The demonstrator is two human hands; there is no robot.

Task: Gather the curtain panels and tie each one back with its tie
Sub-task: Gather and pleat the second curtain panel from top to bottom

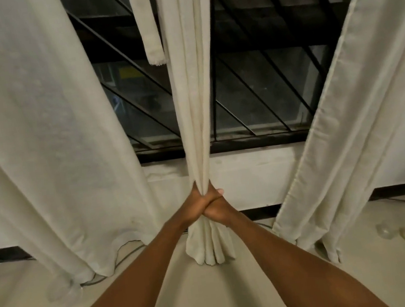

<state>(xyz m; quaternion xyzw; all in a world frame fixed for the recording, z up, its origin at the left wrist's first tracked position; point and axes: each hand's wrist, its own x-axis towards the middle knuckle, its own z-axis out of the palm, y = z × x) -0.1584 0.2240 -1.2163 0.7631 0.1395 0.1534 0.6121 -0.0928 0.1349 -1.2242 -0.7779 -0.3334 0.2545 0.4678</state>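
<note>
- Inside the clasp of both hands runs the middle cream cloth curtain panel [194, 117], squeezed into a narrow rope of folds; its long axis goes straight up from the fists to the top of the frame, and a short flared tail drops below them to the pale floor [185, 292].
- The left hand [196, 208] and right hand [216, 210] are clamped together on this bundle, fingers overlapping, left wrapping from the left side and right from the right.
- Up and slightly left of the hands, well apart from them, hangs a flat cream fabric tie strip [148, 30], its fringed end loose beside the bundle. It lies parallel to the panel, on the left hand's side, so I judge the left hand the likelier one to reach for it while the right keeps the gather.
- Count: three panels in view, one gathered, two hanging loose: a wide cream left panel [36, 138] and a hemmed cream right panel [352, 110], each far out to its own side of the hands. One tie is visible.
- Behind the bundle stands a dark window with black diagonal bars [259, 87].
</note>
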